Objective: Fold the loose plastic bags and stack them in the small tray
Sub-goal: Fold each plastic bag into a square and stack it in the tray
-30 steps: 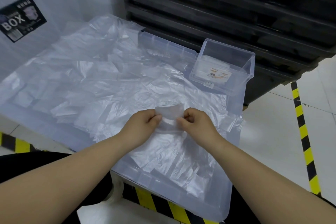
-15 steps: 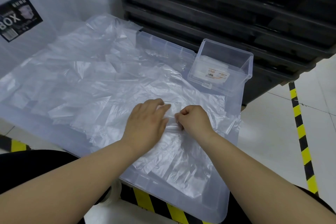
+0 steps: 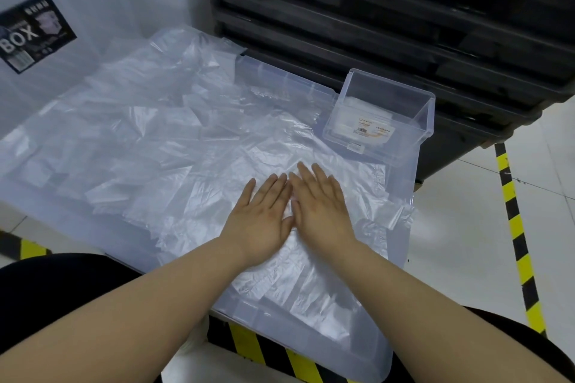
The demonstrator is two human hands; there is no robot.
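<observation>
Surface: clear hard-plastic bin (image 3: 357, 361), rectangular, carrying everything.
Loose plastic bags (image 3: 149, 146): thin, crinkled, see-through film heaped from 9 to 4 o'clock. Most look unfolded, so much work remains.
Small tray (image 3: 427, 121): rigid clear box at 2 o'clock, seemingly holding a low pale stack.
Left hand (image 3: 264, 211), right hand (image 3: 320, 205): flat, fingers straight, side by side at centre, pressing film smooth.

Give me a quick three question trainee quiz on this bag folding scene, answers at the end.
1. True or false: the left hand is lifting a bag into the air.
2. The small tray stands: A) beyond the right hand; B) on the floor; C) left of both hands.
3. Fill in: both hands lie ____ on the plastic bags.
Key: 1 false; 2 A; 3 flat.
</observation>
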